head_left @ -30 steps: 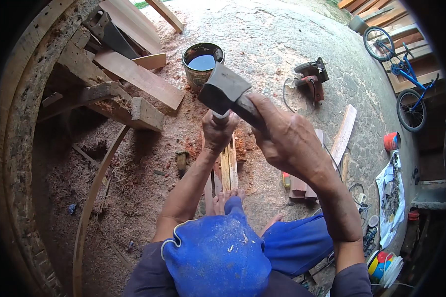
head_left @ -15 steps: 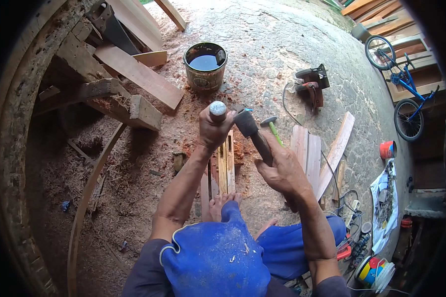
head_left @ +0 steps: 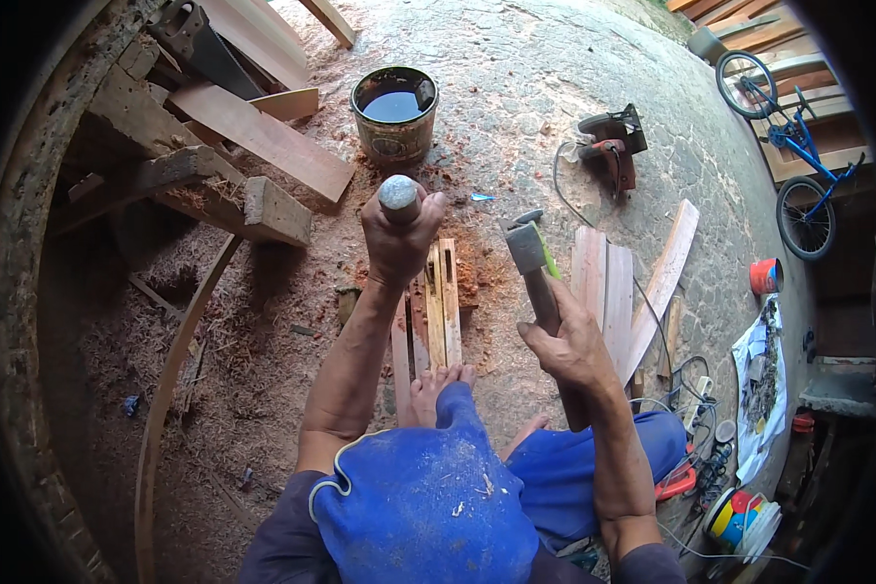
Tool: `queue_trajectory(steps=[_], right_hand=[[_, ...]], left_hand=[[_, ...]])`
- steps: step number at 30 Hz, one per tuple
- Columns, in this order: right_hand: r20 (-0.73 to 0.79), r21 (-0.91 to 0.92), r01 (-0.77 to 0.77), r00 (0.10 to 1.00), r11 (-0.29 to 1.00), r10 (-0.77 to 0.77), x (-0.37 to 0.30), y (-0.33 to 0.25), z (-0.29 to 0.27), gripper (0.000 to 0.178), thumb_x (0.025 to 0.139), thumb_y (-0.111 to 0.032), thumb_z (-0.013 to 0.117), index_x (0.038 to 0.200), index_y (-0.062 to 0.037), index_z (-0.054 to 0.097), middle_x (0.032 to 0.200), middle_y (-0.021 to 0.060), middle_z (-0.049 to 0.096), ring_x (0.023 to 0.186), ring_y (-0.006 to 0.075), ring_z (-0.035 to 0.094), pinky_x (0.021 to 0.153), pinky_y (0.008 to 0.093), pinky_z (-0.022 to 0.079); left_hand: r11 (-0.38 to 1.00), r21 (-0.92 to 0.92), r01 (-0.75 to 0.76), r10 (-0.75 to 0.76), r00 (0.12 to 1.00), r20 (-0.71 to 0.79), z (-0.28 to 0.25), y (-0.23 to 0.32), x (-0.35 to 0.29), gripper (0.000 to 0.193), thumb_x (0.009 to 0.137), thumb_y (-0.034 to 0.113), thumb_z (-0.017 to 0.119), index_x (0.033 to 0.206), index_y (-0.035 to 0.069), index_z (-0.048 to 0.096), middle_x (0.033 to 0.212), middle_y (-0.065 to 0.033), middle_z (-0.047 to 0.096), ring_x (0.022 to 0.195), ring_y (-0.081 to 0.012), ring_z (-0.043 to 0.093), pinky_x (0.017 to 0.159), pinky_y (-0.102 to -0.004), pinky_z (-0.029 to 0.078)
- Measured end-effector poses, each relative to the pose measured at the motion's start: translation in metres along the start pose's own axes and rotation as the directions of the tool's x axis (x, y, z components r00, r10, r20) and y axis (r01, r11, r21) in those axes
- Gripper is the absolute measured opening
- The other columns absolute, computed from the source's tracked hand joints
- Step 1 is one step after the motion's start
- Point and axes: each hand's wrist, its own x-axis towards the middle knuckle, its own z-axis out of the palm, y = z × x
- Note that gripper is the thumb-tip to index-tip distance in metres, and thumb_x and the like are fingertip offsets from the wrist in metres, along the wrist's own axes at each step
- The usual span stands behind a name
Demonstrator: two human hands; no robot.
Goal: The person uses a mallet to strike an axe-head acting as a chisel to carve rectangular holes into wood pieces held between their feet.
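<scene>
My left hand (head_left: 399, 243) is closed around the handle of a chisel (head_left: 399, 198), whose round, pale metal end points up; its blade is hidden beneath the fist. In my right hand (head_left: 576, 341) is a hammer (head_left: 526, 251) with a blocky dark head and a wooden handle, held apart from the chisel. Below and between the hands lie narrow wooden pieces (head_left: 443, 331), slots cut into their upper faces. My bare foot (head_left: 428, 389) presses on their near end. Reddish wood chips (head_left: 467, 277) lie beside the slotted pieces.
A bucket of dark liquid (head_left: 393, 136) stands ahead. A second hammer with a green handle (head_left: 549, 259), planks (head_left: 603, 292) and a corded circular saw (head_left: 613, 156) lie to the right. At the left are a rough timber bench (head_left: 204, 200) and a handsaw (head_left: 204, 49).
My left hand has shifted left with the chisel. The hammer in my right hand has moved right and down, away from the chisel's end.
</scene>
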Motion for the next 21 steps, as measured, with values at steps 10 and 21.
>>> queue_trajectory(steps=[10,21], right_hand=[[0.003,-0.016,0.038,0.999,0.999,-0.038,-0.004,0.005,0.003,0.072,0.084,-0.014,0.072,0.149,0.0023,0.043,0.121,0.0163,0.066,0.106,0.0219,0.064,0.095,0.0356,0.049],[0.11,-0.407,0.49,0.864,0.771,-0.491,0.014,-0.101,-0.013,0.048,0.087,-0.004,0.059,0.133,-0.0017,0.045,0.093,0.0243,0.07,0.086,0.044,0.07,0.073,0.0506,0.056]], left_hand=[[0.995,-0.053,0.086,-0.088,0.995,-0.039,-0.007,-0.007,-0.019,0.015,0.087,0.003,0.076,0.081,0.005,0.062,0.069,0.0035,0.062,0.061,-0.0043,0.058,0.057,-0.0224,0.047],[0.981,0.051,-0.185,0.187,0.982,-0.022,-0.014,-0.048,-0.025,0.016,0.083,0.01,0.075,0.095,0.003,0.066,0.082,-0.0038,0.067,0.073,-0.0128,0.064,0.067,-0.0299,0.051]])
